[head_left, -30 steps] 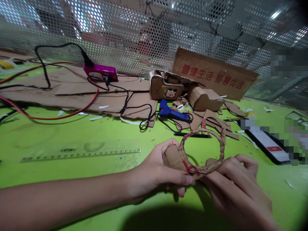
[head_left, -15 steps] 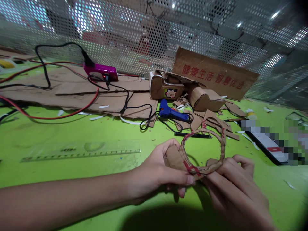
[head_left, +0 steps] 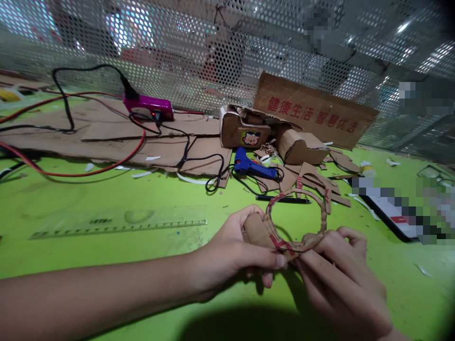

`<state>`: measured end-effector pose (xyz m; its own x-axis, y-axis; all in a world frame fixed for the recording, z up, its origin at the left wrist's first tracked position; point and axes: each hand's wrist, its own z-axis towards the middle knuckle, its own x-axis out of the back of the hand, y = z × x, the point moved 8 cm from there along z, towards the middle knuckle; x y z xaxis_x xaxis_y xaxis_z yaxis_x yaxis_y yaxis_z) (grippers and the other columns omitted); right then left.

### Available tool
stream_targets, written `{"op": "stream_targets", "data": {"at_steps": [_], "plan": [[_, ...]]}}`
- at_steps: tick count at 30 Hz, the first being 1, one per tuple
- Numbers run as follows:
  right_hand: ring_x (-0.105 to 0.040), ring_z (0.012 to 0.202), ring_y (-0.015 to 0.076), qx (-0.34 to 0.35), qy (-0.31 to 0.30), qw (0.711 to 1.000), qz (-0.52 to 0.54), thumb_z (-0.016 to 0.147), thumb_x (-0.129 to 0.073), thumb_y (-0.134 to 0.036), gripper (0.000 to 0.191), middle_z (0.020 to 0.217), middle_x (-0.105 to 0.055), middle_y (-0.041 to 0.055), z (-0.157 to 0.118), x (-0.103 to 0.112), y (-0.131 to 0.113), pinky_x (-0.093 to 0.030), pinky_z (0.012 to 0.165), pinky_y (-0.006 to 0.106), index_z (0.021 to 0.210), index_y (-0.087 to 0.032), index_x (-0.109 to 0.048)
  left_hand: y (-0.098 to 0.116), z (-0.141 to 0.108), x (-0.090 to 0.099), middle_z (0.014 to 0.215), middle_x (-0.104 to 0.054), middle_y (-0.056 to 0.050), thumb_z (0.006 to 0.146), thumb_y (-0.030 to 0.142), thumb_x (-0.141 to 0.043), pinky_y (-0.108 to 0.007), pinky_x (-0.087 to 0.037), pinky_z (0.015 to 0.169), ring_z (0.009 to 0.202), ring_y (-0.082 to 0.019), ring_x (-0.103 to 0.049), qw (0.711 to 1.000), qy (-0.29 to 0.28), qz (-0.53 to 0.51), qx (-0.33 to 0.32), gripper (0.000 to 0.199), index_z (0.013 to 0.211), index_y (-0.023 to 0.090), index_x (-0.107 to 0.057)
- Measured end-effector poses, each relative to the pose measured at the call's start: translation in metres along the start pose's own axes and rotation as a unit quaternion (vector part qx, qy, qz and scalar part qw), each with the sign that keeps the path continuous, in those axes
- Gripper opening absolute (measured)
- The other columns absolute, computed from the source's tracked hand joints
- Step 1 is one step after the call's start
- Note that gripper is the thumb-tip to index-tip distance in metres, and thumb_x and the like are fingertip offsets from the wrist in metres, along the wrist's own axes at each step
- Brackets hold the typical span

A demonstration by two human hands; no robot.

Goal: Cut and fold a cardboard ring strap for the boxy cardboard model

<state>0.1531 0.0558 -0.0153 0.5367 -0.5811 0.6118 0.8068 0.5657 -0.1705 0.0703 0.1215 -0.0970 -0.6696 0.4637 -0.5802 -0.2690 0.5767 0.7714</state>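
A cardboard ring (head_left: 256, 233) with a wide tab and red print is held up over the green table. My left hand (head_left: 245, 251) grips it by the tab on its left side, thumb laid along the lower edge. Pressed against the ring's lower right rim is my right hand (head_left: 341, 279), its fingers closed on the edge; the fingertips are partly hidden. Just beyond the ring lie a black pen (head_left: 284, 200) and a curved cardboard cutout (head_left: 329, 196). A blue glue gun (head_left: 258, 168) rests behind the pen.
A clear ruler (head_left: 121, 223) lies at left. Behind it, a purple power strip (head_left: 149, 106) with trailing cables sits on cardboard sheets (head_left: 117, 149). Folded cardboard shapes (head_left: 302, 144) and scraps stand at the back, before a perforated metal screen (head_left: 199, 61). A phone (head_left: 384, 208) lies at right.
My right hand has shifted slightly left along with the ring's right rim. My left hand keeps its grip on the tab.
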Motion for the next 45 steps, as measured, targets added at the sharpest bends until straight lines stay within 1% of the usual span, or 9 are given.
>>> {"op": "stream_targets", "data": {"at_steps": [16, 21, 24, 27, 30, 34, 37, 39, 45], "plan": [[-0.054, 0.060, 0.0129, 0.017, -0.021, 0.999, 0.022, 0.082, -0.059, -0.005, 0.013, 0.069, -0.064, 0.0015, 0.007, -0.002, 0.011, -0.036, 0.063, 0.035, 0.085, -0.016, -0.065, 0.011, 0.000, 0.010, 0.054, -0.061, 0.004, 0.056, 0.019, -0.083, -0.012, -0.033, 0.036, 0.040, -0.005, -0.053, 0.996, 0.045, 0.005, -0.074, 0.041, 0.075, 0.016, -0.047], [-0.061, 0.074, 0.0174, 0.065, -0.074, 0.995, -0.025, 0.083, -0.058, -0.007, 0.022, 0.083, -0.068, 0.0043, 0.000, 0.017, 0.060, -0.048, 0.064, 0.034, 0.098, -0.021, -0.067, 0.019, -0.002, 0.021, 0.055, -0.060, 0.006, 0.055, 0.019, -0.085, -0.013, -0.036, 0.039, 0.042, -0.005, -0.054, 0.992, 0.084, 0.018, -0.097, 0.045, 0.075, 0.017, -0.045], [-0.063, 0.079, 0.0215, -0.021, -0.119, 0.990, -0.068, 0.084, -0.056, -0.014, 0.020, 0.090, -0.068, 0.0070, -0.006, 0.022, 0.111, -0.051, 0.065, 0.038, 0.094, -0.022, -0.071, 0.025, -0.004, 0.022, 0.058, -0.063, 0.004, 0.061, 0.018, -0.082, -0.015, -0.042, 0.044, 0.046, -0.007, -0.058, 0.986, 0.090, 0.075, -0.120, 0.040, 0.076, 0.017, -0.045], [-0.063, 0.085, 0.0262, -0.080, -0.121, 0.988, -0.056, 0.085, -0.057, -0.022, 0.017, 0.097, -0.065, 0.0129, -0.004, 0.023, 0.130, -0.052, 0.072, 0.047, 0.089, -0.017, -0.073, 0.028, -0.006, 0.019, 0.062, -0.065, -0.001, 0.073, 0.019, -0.069, -0.017, -0.044, 0.045, 0.051, -0.010, -0.060, 0.980, 0.081, 0.119, -0.138, 0.022, 0.078, 0.016, -0.048], [-0.065, 0.085, 0.0241, -0.133, -0.095, 0.986, -0.014, 0.087, -0.057, -0.029, 0.020, 0.097, -0.068, 0.0117, 0.004, 0.023, 0.117, -0.055, 0.074, 0.046, 0.096, -0.019, -0.072, 0.027, -0.007, 0.016, 0.067, -0.067, -0.004, 0.078, 0.019, -0.062, -0.020, -0.047, 0.049, 0.060, -0.013, -0.064, 0.977, 0.074, 0.135, -0.145, 0.011, 0.078, 0.014, -0.052], [-0.068, 0.066, 0.0151, -0.223, -0.112, 0.959, 0.130, 0.088, -0.057, -0.038, 0.032, 0.091, -0.073, 0.0059, 0.014, 0.009, 0.082, -0.058, 0.053, 0.027, 0.116, -0.024, -0.063, 0.026, -0.009, 0.008, 0.068, -0.066, -0.004, 0.077, 0.022, -0.065, -0.023, -0.049, 0.051, 0.061, -0.015, -0.064, 0.973, 0.053, 0.163, -0.155, 0.013, 0.080, 0.013, -0.056], [-0.063, 0.055, 0.0128, -0.320, -0.074, 0.912, 0.247, 0.079, -0.065, -0.042, 0.024, 0.069, -0.071, 0.0028, 0.015, 0.006, 0.069, -0.053, 0.046, 0.022, 0.089, -0.021, -0.072, 0.032, -0.011, 0.003, 0.069, -0.067, -0.005, 0.075, 0.022, -0.068, -0.025, -0.051, 0.056, 0.061, -0.014, -0.062, 0.966, 0.035, 0.193, -0.169, 0.012, 0.077, 0.011, -0.063], [-0.058, 0.048, 0.0103, -0.338, -0.049, 0.906, 0.251, 0.078, -0.066, -0.041, 0.022, 0.061, -0.068, 0.0021, 0.017, 0.012, 0.065, -0.047, 0.040, 0.019, 0.073, -0.020, -0.072, 0.038, -0.011, 0.002, 0.069, -0.069, -0.005, 0.075, 0.020, -0.069, -0.025, -0.051, 0.062, 0.063, -0.013, -0.062, 0.959, 0.026, 0.218, -0.179, 0.010, 0.073, 0.010, -0.067], [-0.049, 0.041, 0.0078, -0.358, -0.019, 0.890, 0.281, 0.075, -0.070, -0.043, 0.022, 0.059, -0.067, 0.0009, 0.016, 0.031, 0.064, -0.044, 0.038, 0.021, 0.071, -0.021, -0.073, 0.047, -0.007, 0.004, 0.067, -0.071, -0.008, 0.073, 0.017, -0.069, -0.026, -0.052, 0.063, 0.063, -0.015, -0.065, 0.941, -0.002, 0.288, -0.178, 0.009, 0.067, 0.010, -0.072]]}}
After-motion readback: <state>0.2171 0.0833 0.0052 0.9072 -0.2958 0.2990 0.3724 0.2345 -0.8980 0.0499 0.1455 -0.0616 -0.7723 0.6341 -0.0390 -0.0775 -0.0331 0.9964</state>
